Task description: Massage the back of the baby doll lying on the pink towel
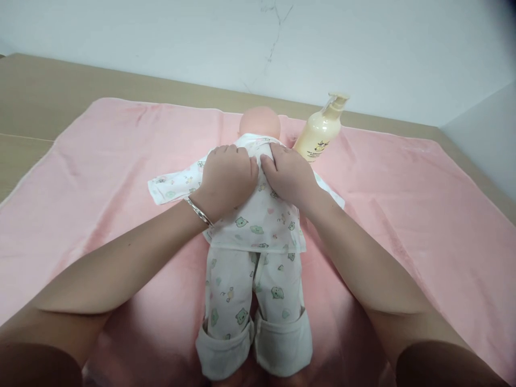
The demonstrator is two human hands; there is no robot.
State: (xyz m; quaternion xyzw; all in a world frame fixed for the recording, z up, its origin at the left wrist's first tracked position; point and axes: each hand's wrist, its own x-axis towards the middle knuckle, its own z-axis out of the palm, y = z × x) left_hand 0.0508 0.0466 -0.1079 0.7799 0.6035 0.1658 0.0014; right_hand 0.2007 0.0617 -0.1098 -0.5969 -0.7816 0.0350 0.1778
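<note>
A baby doll (261,121) lies on a pink blanket with its head away from me; its face is not visible. It wears a white long-sleeved top (258,226) and matching trousers (231,293), printed with small green animals and with wide turned-up cuffs. My left hand (229,174), a silver bangle at the wrist, rests on the left upper part of the top with its fingers curled into the cloth. On the right shoulder side, my right hand (288,171) is closed over the top, thumb towards the middle. Both sets of fingertips are partly hidden.
A cream pump bottle (320,131) leans to the right beside the doll's head. The pink blanket (108,177) covers most of the wooden table (44,86). Behind it stands a pale wall (181,43) with a crack.
</note>
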